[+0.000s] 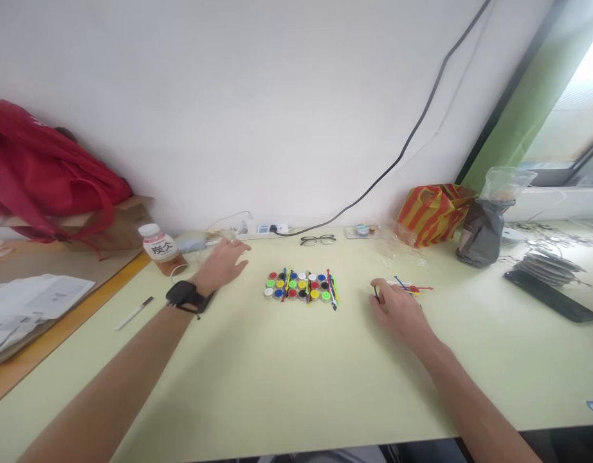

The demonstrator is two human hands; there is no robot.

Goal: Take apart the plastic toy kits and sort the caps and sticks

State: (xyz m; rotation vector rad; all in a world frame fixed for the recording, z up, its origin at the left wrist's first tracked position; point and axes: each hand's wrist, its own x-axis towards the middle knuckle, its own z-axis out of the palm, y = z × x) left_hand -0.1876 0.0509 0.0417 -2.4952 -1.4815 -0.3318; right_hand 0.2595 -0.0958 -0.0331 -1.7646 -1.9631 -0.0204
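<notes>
My left hand (222, 263) reaches forward over the pale green table (287, 373), fingers stretched out and holding nothing, close to a small bottle (161, 249) with a white cap. A black watch (188, 297) sits on that wrist. My right hand (397, 308) rests on the table with its fingers curled over a small pile of thin coloured sticks (412, 287); a dark stick end shows at its fingertips. Between the hands lies a block of small coloured round caps (300, 287) in rows, with several coloured sticks laid across them.
Glasses (317, 240) and a power strip (262, 228) lie by the wall. A striped bag (434, 213), a grey wrapped object (482, 235) and a black phone (550, 296) sit right. A white pen (133, 313), papers (26, 302) and a red bag (40, 173) are left.
</notes>
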